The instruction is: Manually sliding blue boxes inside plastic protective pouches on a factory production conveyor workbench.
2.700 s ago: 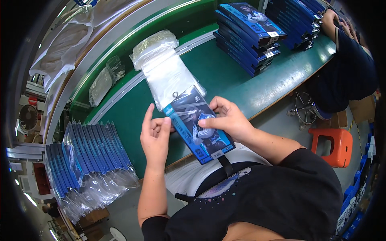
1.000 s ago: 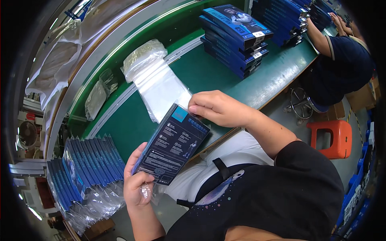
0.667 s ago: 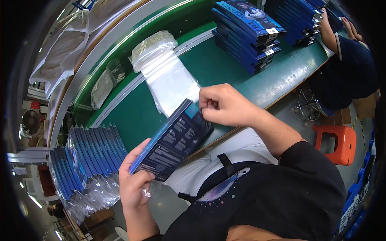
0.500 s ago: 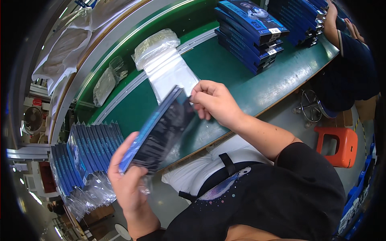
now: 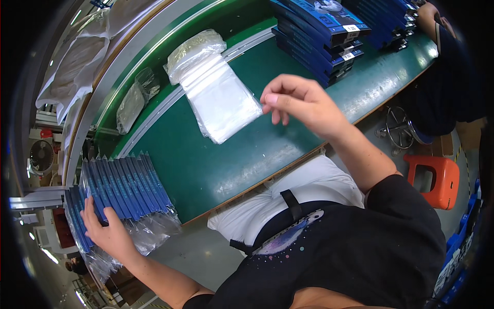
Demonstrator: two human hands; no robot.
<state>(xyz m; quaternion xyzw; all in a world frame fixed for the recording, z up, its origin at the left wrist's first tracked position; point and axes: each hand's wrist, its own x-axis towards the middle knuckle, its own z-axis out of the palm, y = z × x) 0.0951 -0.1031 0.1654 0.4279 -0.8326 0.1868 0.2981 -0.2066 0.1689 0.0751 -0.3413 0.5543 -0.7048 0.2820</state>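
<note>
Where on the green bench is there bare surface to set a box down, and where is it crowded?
Bare green table lies between the clear bag stack, the near edge and the upright row of blue boxes, which the left hand touches. A smaller strip lies under the empty right hand. Crowded: the stacked blue boxes at the far right, and loose plastic bags beyond the rail.

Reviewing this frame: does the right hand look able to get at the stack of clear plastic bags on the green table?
Probably yes. The right hand hangs empty, fingers loosely curled, just beside the stack of clear plastic bags. Nothing lies between them, and the stack's top is uncovered.
</note>
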